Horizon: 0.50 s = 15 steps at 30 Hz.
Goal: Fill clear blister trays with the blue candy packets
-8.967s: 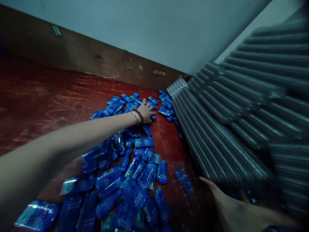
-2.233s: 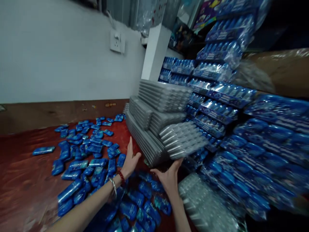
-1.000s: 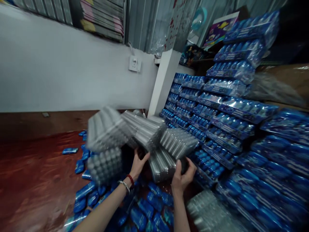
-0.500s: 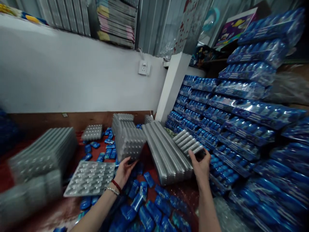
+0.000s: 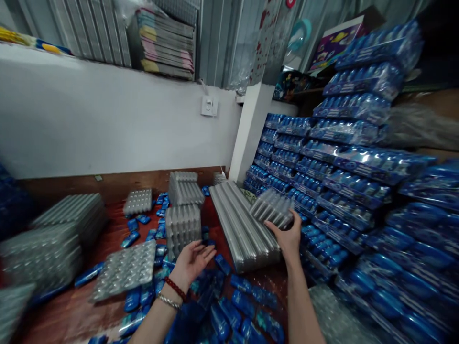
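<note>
My right hand (image 5: 289,231) grips a small stack of clear ridged plastic trays (image 5: 270,209), thumb on the near side and fingers on the far side. This stack is beside the long ridged stack of trays (image 5: 244,224). My left hand (image 5: 193,262) is open, palm turned up and fingers stretched out, with nothing in it. Just beyond it stands a block of clear plastic trays (image 5: 183,227), in front of another tray stack (image 5: 185,188). A dimpled tray (image 5: 125,267) lies left of my left wrist. Loose blue packs (image 5: 229,313) are spread between my forearms.
Wrapped display trays of blue packs (image 5: 351,186) are piled high along the right side. Further tray stacks (image 5: 71,215) stand on the red surface (image 5: 118,215) at left. A white wall (image 5: 107,119) and white post (image 5: 249,129) bound the back.
My left hand has come away from the middle tray block, and its fingers have straightened. That block now stands apart from the stack behind it. The trays in my right hand have tilted.
</note>
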Each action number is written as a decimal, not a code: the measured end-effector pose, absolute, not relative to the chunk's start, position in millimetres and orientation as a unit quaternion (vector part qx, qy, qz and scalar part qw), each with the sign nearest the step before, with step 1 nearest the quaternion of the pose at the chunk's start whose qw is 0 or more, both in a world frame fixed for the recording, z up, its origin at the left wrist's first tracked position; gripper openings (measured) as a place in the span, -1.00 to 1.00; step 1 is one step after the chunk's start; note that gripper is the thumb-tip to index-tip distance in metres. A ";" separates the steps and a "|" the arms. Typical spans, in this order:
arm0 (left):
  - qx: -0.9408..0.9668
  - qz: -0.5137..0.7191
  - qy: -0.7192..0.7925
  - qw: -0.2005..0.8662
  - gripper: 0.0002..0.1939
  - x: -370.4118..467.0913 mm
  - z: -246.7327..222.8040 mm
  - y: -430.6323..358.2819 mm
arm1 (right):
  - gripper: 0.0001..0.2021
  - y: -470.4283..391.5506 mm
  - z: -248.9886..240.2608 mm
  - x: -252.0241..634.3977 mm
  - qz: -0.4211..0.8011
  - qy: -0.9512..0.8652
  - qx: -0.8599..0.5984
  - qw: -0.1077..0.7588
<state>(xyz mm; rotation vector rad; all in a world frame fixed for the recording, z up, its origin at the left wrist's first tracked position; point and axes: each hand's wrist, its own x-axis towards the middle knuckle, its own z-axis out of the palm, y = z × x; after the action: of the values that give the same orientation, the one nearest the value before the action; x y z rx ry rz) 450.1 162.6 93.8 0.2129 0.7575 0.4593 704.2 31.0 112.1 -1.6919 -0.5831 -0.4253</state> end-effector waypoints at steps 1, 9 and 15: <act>0.124 0.201 0.349 0.907 -0.76 452.2 95.9 160.1 | -0.17 31.0 113.3 704.0 -0.205 -0.279 -0.719 0.603; 0.414 0.242 0.182 0.858 -0.22 439.6 119.3 153.3 | -0.46 15.0 135.3 593.1 -0.182 -0.573 -0.669 0.437; 0.495 0.276 0.392 0.725 0.09 354.3 74.1 141.1 | -0.10 -21.2 107.8 516.6 0.072 -0.627 -0.687 0.359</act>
<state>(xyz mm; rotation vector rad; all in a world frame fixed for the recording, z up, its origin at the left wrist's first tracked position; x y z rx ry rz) 354.3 141.1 74.1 1.0917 0.8641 0.6086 516.6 -21.2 107.8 -1.7729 -1.6167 0.1856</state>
